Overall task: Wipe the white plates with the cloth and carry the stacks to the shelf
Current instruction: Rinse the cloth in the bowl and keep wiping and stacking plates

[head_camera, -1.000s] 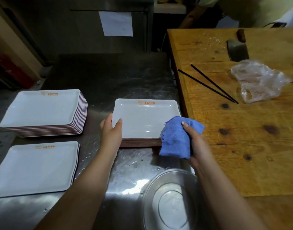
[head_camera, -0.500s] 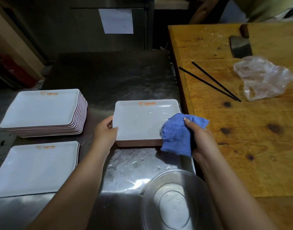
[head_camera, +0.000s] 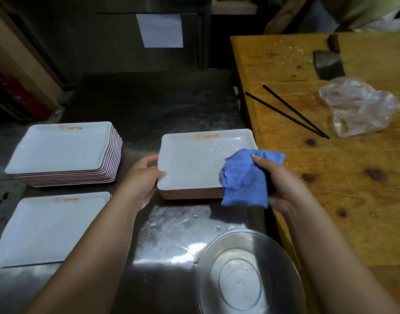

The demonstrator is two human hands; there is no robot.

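Plates [head_camera: 194, 164] sit stacked mid-counter, left hand [head_camera: 142, 177] pinching the top one's left edge, right hand [head_camera: 283, 184] with fingers curled around the blue cloth [head_camera: 244, 180] over its right corner. Two more stacks [head_camera: 58, 150] lie left; a metal bowl [head_camera: 246, 275] sits near, and chopsticks [head_camera: 287, 112] and a plastic bag [head_camera: 357, 107] lie on the wooden table [head_camera: 353, 177].

Single head view – looks forward, down, close over steel counter [head_camera: 172, 234].

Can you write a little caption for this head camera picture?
Left hand grips the top white plate of a stack while right hand holds a blue cloth.
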